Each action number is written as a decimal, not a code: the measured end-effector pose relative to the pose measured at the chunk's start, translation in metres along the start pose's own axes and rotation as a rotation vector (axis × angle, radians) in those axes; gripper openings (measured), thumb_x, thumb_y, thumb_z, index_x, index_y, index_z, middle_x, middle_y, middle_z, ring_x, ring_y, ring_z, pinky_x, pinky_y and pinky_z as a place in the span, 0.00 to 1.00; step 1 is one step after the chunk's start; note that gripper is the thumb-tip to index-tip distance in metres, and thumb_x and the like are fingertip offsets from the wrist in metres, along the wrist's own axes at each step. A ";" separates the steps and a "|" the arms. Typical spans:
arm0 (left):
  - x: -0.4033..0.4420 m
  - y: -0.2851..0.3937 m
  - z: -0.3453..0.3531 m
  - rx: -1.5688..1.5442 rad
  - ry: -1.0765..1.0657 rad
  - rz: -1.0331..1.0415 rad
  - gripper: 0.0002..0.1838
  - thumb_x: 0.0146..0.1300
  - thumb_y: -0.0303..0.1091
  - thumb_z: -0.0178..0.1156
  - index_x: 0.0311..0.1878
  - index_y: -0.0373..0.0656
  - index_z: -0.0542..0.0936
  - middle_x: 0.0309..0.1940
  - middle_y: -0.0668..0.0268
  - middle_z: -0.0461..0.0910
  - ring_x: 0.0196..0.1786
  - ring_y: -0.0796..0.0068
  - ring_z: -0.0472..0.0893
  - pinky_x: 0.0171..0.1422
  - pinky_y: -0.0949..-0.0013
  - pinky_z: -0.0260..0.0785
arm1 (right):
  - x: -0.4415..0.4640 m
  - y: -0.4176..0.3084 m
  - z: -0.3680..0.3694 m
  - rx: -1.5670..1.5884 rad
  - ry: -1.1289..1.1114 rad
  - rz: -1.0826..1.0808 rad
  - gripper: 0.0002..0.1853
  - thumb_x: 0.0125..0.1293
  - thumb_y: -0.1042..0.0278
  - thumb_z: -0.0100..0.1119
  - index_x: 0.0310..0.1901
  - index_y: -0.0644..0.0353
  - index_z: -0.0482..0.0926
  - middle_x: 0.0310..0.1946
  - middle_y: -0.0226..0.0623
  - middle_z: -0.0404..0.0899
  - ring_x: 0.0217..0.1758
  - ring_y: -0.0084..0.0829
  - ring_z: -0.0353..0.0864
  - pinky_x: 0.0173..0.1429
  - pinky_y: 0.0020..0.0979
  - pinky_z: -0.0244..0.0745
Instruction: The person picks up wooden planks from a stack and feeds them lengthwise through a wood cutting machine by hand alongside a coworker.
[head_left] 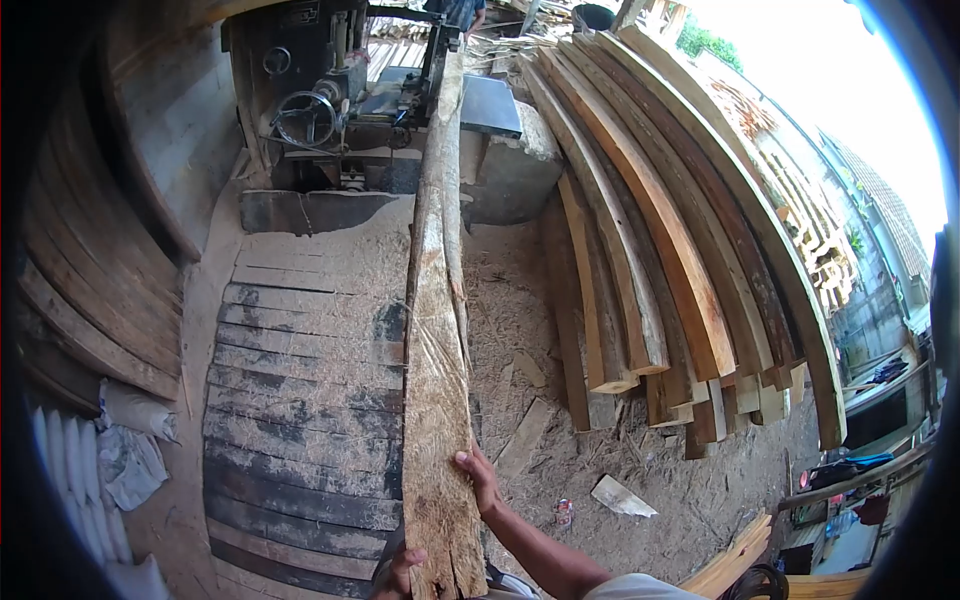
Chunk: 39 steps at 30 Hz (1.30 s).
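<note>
A long rough timber plank (437,410) runs from my body straight ahead to the saw machine (385,95). Its near end is cracked and its upper face is weathered, with bark-like edges farther along. My right hand (480,476) grips the plank's right edge, thumb on top and the other fingers mostly hidden beneath. Closer to me, my left hand (404,570) holds the left edge near the cracked end. The far end lies at the machine's table (489,106), where another person (460,14) stands, partly cut off by the frame.
Long squared beams (660,240) are stacked at the right. Dusty dark slats (300,420) cover the floor at the left, beside leaning boards (90,240) and white sacks (75,470). A handwheel (305,120) juts from the machine. Wood scraps (623,495) lie on the ground.
</note>
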<state>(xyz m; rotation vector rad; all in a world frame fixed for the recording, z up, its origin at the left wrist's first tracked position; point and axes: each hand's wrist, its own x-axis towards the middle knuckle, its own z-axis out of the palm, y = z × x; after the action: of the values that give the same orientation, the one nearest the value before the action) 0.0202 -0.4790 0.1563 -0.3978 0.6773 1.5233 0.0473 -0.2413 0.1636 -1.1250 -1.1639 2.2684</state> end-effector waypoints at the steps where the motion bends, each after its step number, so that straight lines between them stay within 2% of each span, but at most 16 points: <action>1: 0.008 0.012 0.007 -0.001 -0.004 0.017 0.46 0.51 0.44 0.64 0.75 0.42 0.63 0.61 0.53 0.76 0.62 0.52 0.77 0.68 0.49 0.71 | 0.013 -0.012 0.004 0.017 -0.010 -0.003 0.44 0.65 0.52 0.58 0.80 0.54 0.55 0.63 0.40 0.73 0.60 0.33 0.75 0.64 0.34 0.72; 3: 0.022 0.047 0.048 0.041 -0.038 0.052 0.45 0.51 0.43 0.64 0.75 0.41 0.63 0.62 0.53 0.76 0.63 0.53 0.77 0.68 0.49 0.71 | 0.039 -0.036 0.013 0.054 -0.036 -0.010 0.44 0.64 0.52 0.58 0.80 0.54 0.56 0.62 0.40 0.74 0.59 0.33 0.76 0.64 0.34 0.73; 4: 0.030 0.062 0.064 0.065 -0.059 0.065 0.45 0.52 0.43 0.64 0.75 0.41 0.63 0.62 0.53 0.76 0.63 0.53 0.77 0.68 0.49 0.71 | 0.055 -0.042 0.014 0.060 -0.059 0.003 0.44 0.65 0.52 0.58 0.80 0.54 0.55 0.65 0.39 0.71 0.62 0.33 0.73 0.67 0.34 0.69; 6: 0.074 0.060 0.020 0.062 -0.061 0.086 0.44 0.53 0.43 0.63 0.74 0.37 0.64 0.61 0.54 0.77 0.62 0.57 0.78 0.66 0.52 0.72 | 0.085 -0.054 0.010 0.069 -0.088 0.021 0.44 0.66 0.53 0.58 0.81 0.54 0.54 0.72 0.39 0.66 0.69 0.33 0.68 0.74 0.34 0.61; 7: 0.090 0.068 0.017 0.070 -0.054 0.084 0.44 0.53 0.43 0.63 0.74 0.36 0.65 0.60 0.55 0.77 0.61 0.57 0.79 0.66 0.53 0.73 | 0.099 -0.061 0.014 0.026 -0.029 -0.022 0.42 0.65 0.52 0.57 0.80 0.54 0.57 0.59 0.39 0.75 0.57 0.33 0.77 0.63 0.34 0.73; 14: 0.177 0.117 0.016 0.070 -0.060 0.093 0.41 0.52 0.42 0.62 0.71 0.34 0.68 0.58 0.55 0.78 0.58 0.59 0.81 0.64 0.55 0.74 | 0.201 -0.079 0.002 0.043 -0.038 0.005 0.40 0.66 0.53 0.57 0.78 0.57 0.59 0.58 0.39 0.76 0.55 0.32 0.78 0.60 0.35 0.76; 15: 0.176 0.142 0.063 0.096 -0.057 0.135 0.42 0.52 0.41 0.62 0.72 0.34 0.67 0.59 0.55 0.78 0.59 0.58 0.80 0.65 0.54 0.73 | 0.214 -0.090 0.010 0.108 -0.017 -0.027 0.39 0.66 0.54 0.58 0.77 0.58 0.60 0.57 0.39 0.76 0.54 0.32 0.78 0.59 0.34 0.76; 18: 0.213 0.180 0.086 0.087 -0.027 0.082 0.44 0.52 0.41 0.62 0.73 0.35 0.65 0.61 0.54 0.77 0.61 0.56 0.79 0.67 0.53 0.72 | 0.264 -0.115 0.012 0.103 -0.033 -0.018 0.39 0.66 0.53 0.58 0.77 0.58 0.60 0.56 0.39 0.76 0.53 0.32 0.79 0.59 0.33 0.76; 19: 0.222 0.195 0.104 0.116 -0.056 0.101 0.45 0.52 0.42 0.62 0.75 0.36 0.63 0.63 0.54 0.75 0.62 0.55 0.78 0.68 0.53 0.72 | 0.278 -0.129 0.011 0.114 -0.096 0.041 0.44 0.67 0.55 0.57 0.82 0.54 0.51 0.72 0.38 0.67 0.68 0.33 0.70 0.73 0.34 0.64; 23: 0.275 0.243 0.134 0.153 -0.055 0.129 0.46 0.53 0.43 0.62 0.76 0.36 0.61 0.64 0.52 0.74 0.64 0.54 0.78 0.69 0.51 0.72 | 0.352 -0.156 0.008 0.090 -0.084 0.024 0.45 0.66 0.55 0.58 0.82 0.54 0.52 0.72 0.38 0.67 0.68 0.34 0.70 0.73 0.34 0.65; 26: 0.326 0.270 0.133 0.131 -0.057 0.086 0.46 0.54 0.42 0.62 0.76 0.37 0.60 0.64 0.51 0.75 0.63 0.52 0.79 0.70 0.49 0.72 | 0.401 -0.188 0.019 0.119 -0.057 -0.036 0.41 0.64 0.52 0.59 0.77 0.57 0.59 0.59 0.40 0.75 0.56 0.33 0.79 0.60 0.36 0.76; 27: 0.339 0.280 0.137 0.121 -0.065 0.069 0.46 0.54 0.43 0.62 0.76 0.37 0.60 0.64 0.51 0.75 0.63 0.52 0.79 0.70 0.49 0.72 | 0.414 -0.200 0.022 0.137 -0.053 -0.016 0.41 0.64 0.52 0.59 0.77 0.58 0.60 0.58 0.40 0.75 0.55 0.33 0.78 0.60 0.35 0.76; 32: 0.397 0.333 0.155 0.162 -0.011 0.048 0.40 0.57 0.43 0.62 0.72 0.37 0.67 0.60 0.58 0.78 0.60 0.61 0.79 0.67 0.56 0.72 | 0.483 -0.243 0.033 0.120 -0.045 -0.014 0.40 0.64 0.52 0.59 0.76 0.59 0.60 0.56 0.38 0.76 0.54 0.32 0.78 0.60 0.34 0.75; 33: 0.412 0.341 0.149 0.145 -0.014 0.011 0.37 0.58 0.42 0.62 0.71 0.37 0.70 0.56 0.59 0.79 0.58 0.64 0.80 0.66 0.57 0.72 | 0.499 -0.247 0.032 0.112 -0.045 -0.018 0.40 0.65 0.52 0.58 0.76 0.59 0.60 0.56 0.38 0.76 0.55 0.32 0.78 0.60 0.34 0.75; 38: 0.480 0.387 0.149 0.274 0.038 0.021 0.38 0.57 0.42 0.62 0.71 0.36 0.69 0.58 0.58 0.79 0.59 0.64 0.80 0.67 0.57 0.72 | 0.587 -0.267 0.024 0.102 -0.067 -0.023 0.40 0.65 0.52 0.58 0.75 0.60 0.60 0.56 0.40 0.76 0.55 0.33 0.78 0.61 0.36 0.75; 39: 0.494 0.397 0.157 0.272 0.022 0.033 0.39 0.57 0.42 0.62 0.72 0.36 0.68 0.58 0.58 0.79 0.59 0.64 0.80 0.68 0.57 0.71 | 0.605 -0.275 0.022 0.096 -0.090 -0.015 0.41 0.66 0.53 0.57 0.77 0.59 0.58 0.60 0.40 0.74 0.59 0.34 0.76 0.64 0.35 0.72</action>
<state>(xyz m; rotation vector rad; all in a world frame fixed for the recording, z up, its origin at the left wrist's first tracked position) -0.3863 0.0173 0.0343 -0.1982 0.8997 1.4348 -0.3586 0.2805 0.0934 -0.9848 -1.0796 2.3585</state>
